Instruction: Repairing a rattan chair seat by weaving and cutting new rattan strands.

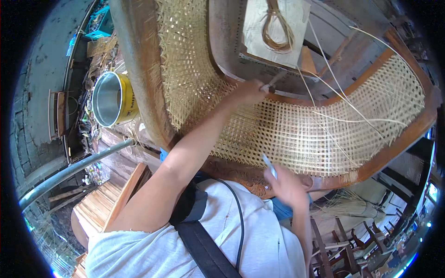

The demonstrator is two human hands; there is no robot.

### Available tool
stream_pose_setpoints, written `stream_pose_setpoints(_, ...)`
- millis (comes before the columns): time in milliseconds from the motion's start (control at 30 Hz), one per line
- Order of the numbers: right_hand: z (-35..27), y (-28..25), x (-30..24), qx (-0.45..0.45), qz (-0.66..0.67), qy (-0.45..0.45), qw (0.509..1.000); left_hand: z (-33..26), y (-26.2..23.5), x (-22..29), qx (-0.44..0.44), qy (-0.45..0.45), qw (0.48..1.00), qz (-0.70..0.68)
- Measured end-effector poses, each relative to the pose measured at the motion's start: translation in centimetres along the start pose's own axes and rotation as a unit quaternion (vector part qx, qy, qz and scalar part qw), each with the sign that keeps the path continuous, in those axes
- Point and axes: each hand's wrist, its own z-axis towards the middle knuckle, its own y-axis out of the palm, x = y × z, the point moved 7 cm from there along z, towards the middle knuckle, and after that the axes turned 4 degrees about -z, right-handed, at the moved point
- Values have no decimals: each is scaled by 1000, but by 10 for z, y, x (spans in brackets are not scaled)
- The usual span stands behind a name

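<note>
A curved wooden chair frame (143,69) lies across my lap, filled with woven cane mesh (287,134). My left hand (251,91) reaches over the mesh to the inner wooden rim. Its fingers are closed, and a short, slim, blurred thing sticks out past them; I cannot make out what it is. Near the front carved rail, my right hand (286,186) is closed on a slim pale-blue tool (269,166), its tip angled up toward the mesh. That hand is blurred. Several loose cane strands (340,95) stick up and trail over the right part of the weave.
A looped bundle of cane (278,32) rests on a pale board (257,21) beyond the inner rim. To the left are a yellow bucket (125,98), a metal pipe (79,171) and a teal crate (99,25). Wooden frames (343,245) stand at lower right.
</note>
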Motion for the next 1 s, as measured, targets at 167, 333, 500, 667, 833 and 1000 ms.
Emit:
stream_pose_setpoints(167,-116,91,59,45,-4,73,996,-65,50,35,-129,34,983,-130)
stream_pose_setpoints(333,-119,113,62,164,-51,-53,984,-150,45,78,-345,81,935,28)
stream_pose_setpoints(500,-108,63,38,153,9,-132,979,-278,-94,113,-351,233,895,-145)
stream_pose_setpoints(667,26,-12,-4,306,93,-178,931,-337,-273,1,172,327,703,-607)
stream_pose_setpoints(833,236,-32,-50,358,69,-208,908,-283,-250,-122,522,33,852,38)
stream_pose_setpoints(1000,303,-22,-78,234,-14,-217,948,-234,-168,-138,492,-30,870,-5)
